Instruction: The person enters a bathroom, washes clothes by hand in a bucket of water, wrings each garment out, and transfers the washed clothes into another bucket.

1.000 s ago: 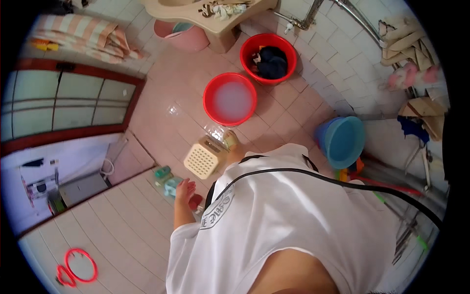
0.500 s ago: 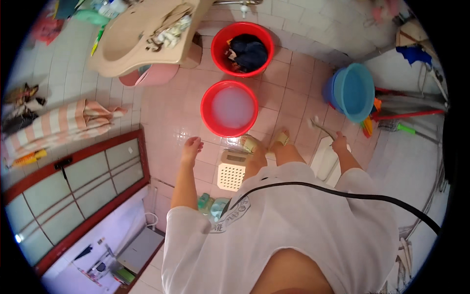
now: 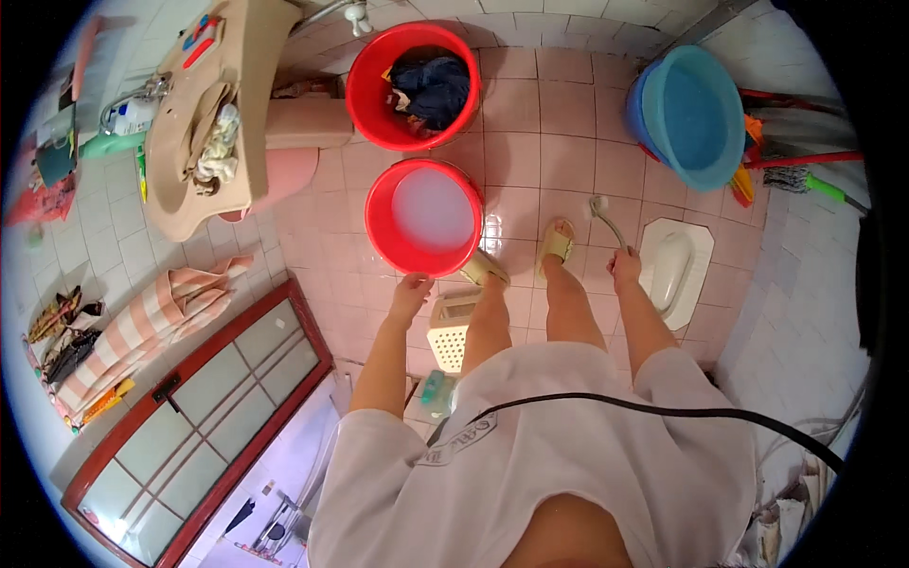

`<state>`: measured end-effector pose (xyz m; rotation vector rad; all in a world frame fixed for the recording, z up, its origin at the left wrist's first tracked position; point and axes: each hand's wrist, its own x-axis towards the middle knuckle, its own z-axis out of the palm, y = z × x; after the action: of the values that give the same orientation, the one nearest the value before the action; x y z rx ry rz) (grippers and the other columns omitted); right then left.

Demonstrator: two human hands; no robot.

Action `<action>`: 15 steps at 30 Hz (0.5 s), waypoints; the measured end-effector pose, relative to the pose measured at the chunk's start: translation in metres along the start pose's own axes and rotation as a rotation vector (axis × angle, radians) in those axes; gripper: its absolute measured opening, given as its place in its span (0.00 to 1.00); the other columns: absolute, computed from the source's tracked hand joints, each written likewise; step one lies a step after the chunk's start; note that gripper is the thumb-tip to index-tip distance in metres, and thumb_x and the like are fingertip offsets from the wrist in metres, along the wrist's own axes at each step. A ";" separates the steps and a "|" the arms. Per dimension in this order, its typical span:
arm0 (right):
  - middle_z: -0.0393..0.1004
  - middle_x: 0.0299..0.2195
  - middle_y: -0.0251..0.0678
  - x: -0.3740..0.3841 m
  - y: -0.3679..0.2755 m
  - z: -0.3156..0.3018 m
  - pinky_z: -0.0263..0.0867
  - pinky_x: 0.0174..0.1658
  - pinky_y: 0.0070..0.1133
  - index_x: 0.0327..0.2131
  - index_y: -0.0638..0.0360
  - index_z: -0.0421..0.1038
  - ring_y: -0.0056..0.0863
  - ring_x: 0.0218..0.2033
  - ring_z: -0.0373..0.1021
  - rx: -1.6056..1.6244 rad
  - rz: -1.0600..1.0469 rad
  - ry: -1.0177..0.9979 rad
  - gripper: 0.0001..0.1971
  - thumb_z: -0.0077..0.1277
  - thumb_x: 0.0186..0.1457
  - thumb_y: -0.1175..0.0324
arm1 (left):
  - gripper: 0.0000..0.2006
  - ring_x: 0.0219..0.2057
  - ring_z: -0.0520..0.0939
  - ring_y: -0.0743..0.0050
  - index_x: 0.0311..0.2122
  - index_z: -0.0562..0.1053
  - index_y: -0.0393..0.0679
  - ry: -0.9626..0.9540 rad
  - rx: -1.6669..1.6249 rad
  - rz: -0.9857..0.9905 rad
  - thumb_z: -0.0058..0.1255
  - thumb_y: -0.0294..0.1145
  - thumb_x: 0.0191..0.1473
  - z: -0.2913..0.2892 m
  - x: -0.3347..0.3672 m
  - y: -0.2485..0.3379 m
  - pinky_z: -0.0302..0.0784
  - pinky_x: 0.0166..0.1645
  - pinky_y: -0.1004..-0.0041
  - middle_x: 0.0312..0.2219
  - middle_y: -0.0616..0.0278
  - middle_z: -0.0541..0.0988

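Observation:
My right hand (image 3: 624, 269) is closed around the handle of a scrub brush (image 3: 606, 216) with a pale bristled head and a long curved handle. The brush head is raised to the left of the white squat toilet (image 3: 674, 270). Loosely curled, my left hand (image 3: 411, 292) hangs at the near rim of a red basin (image 3: 377, 204) of cloudy whitish water. Nothing shows in its fingers, and I cannot tell whether they touch the rim. Behind that basin stands another red basin (image 3: 365, 99) holding dark clothes (image 3: 431, 90).
Blue basins (image 3: 696, 118) are stacked at the far right, beside long-handled cleaning tools (image 3: 805, 180). A beige sink (image 3: 254, 114) with wet cloths stands at the left. A perforated stool (image 3: 450, 341) sits near my feet. A red-framed door (image 3: 199, 407) stands lower left; a black cable (image 3: 606, 401) crosses my shirt.
My view has shifted and turned. My left hand has come closer to the near red basin's rim. The brush remains in my right hand, left of the squat toilet.

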<state>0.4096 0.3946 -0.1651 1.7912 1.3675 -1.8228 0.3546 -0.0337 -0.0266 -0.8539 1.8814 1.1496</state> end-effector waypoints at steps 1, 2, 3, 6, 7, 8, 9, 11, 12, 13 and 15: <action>0.61 0.19 0.33 0.000 0.004 0.002 0.60 0.16 0.18 0.40 0.62 0.63 0.20 0.14 0.59 0.003 0.006 0.004 0.14 0.41 0.46 0.74 | 0.15 0.28 0.73 0.80 0.39 0.68 0.40 0.005 0.031 -0.022 0.50 0.37 0.48 0.001 0.012 0.004 0.68 0.32 0.79 0.28 0.67 0.73; 0.60 0.19 0.32 -0.003 0.008 0.008 0.61 0.17 0.17 0.36 0.62 0.62 0.20 0.15 0.59 0.122 0.041 0.101 0.10 0.43 0.46 0.76 | 0.15 0.28 0.73 0.80 0.39 0.69 0.40 0.015 0.063 -0.044 0.51 0.38 0.48 -0.001 0.023 0.007 0.68 0.32 0.78 0.28 0.67 0.73; 0.60 0.18 0.31 -0.005 0.010 0.014 0.62 0.17 0.15 0.33 0.62 0.62 0.19 0.16 0.59 0.239 0.077 0.197 0.07 0.44 0.46 0.77 | 0.15 0.28 0.73 0.80 0.39 0.69 0.40 0.018 0.070 -0.049 0.51 0.38 0.48 -0.001 0.033 0.009 0.68 0.32 0.78 0.28 0.67 0.73; 0.61 0.19 0.32 0.011 0.012 0.013 0.65 0.20 0.15 0.29 0.62 0.61 0.20 0.18 0.61 0.738 0.368 0.039 0.06 0.46 0.47 0.78 | 0.14 0.28 0.73 0.78 0.38 0.69 0.40 0.104 0.127 -0.041 0.50 0.38 0.49 0.011 0.065 0.013 0.69 0.32 0.77 0.28 0.66 0.73; 0.61 0.19 0.32 0.018 0.013 0.019 0.65 0.20 0.15 0.29 0.62 0.61 0.20 0.18 0.61 0.737 0.369 0.040 0.06 0.46 0.47 0.78 | 0.15 0.27 0.73 0.77 0.37 0.69 0.38 0.112 0.094 -0.017 0.51 0.37 0.48 0.016 0.075 0.013 0.69 0.32 0.77 0.27 0.64 0.74; 0.62 0.20 0.33 0.022 0.008 0.026 0.66 0.21 0.15 0.29 0.63 0.61 0.21 0.20 0.62 0.772 0.358 -0.046 0.05 0.47 0.48 0.78 | 0.15 0.26 0.73 0.76 0.37 0.70 0.36 0.115 0.059 0.007 0.51 0.37 0.48 0.023 0.085 0.011 0.69 0.31 0.76 0.26 0.63 0.74; 0.62 0.21 0.33 0.022 0.003 0.040 0.67 0.23 0.15 0.29 0.63 0.61 0.21 0.22 0.63 0.805 0.354 -0.138 0.05 0.47 0.49 0.78 | 0.15 0.26 0.73 0.76 0.37 0.70 0.36 0.119 0.059 0.003 0.51 0.37 0.48 0.025 0.092 0.003 0.69 0.31 0.76 0.26 0.63 0.74; 0.63 0.22 0.34 0.025 -0.012 0.083 0.69 0.27 0.17 0.30 0.65 0.62 0.22 0.23 0.65 0.794 0.372 -0.118 0.05 0.46 0.49 0.77 | 0.14 0.29 0.72 0.78 0.38 0.69 0.38 -0.001 0.102 0.115 0.49 0.38 0.50 0.027 0.102 -0.018 0.68 0.32 0.76 0.29 0.64 0.73; 0.65 0.25 0.37 0.025 -0.017 0.106 0.70 0.30 0.20 0.31 0.66 0.62 0.26 0.26 0.66 0.794 0.407 -0.225 0.07 0.47 0.49 0.74 | 0.15 0.28 0.72 0.79 0.37 0.69 0.38 -0.001 0.085 0.147 0.51 0.38 0.49 0.023 0.106 -0.034 0.68 0.30 0.77 0.29 0.64 0.73; 0.66 0.28 0.39 0.033 -0.021 0.121 0.71 0.33 0.23 0.32 0.67 0.62 0.30 0.28 0.66 0.794 0.429 -0.314 0.09 0.47 0.49 0.72 | 0.15 0.28 0.72 0.79 0.37 0.69 0.38 -0.021 0.077 0.143 0.51 0.38 0.49 0.028 0.106 -0.041 0.68 0.30 0.77 0.29 0.64 0.73; 0.67 0.30 0.43 0.078 -0.019 0.144 0.69 0.39 0.27 0.32 0.67 0.61 0.34 0.34 0.67 0.774 0.422 -0.376 0.10 0.46 0.50 0.69 | 0.16 0.28 0.71 0.79 0.38 0.69 0.39 0.068 0.026 0.023 0.52 0.39 0.47 0.042 0.107 -0.042 0.68 0.28 0.77 0.28 0.64 0.72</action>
<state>0.2850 0.3328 -0.2533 1.6990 0.1093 -2.4212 0.3484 -0.0270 -0.1490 -0.8684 1.9618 1.1202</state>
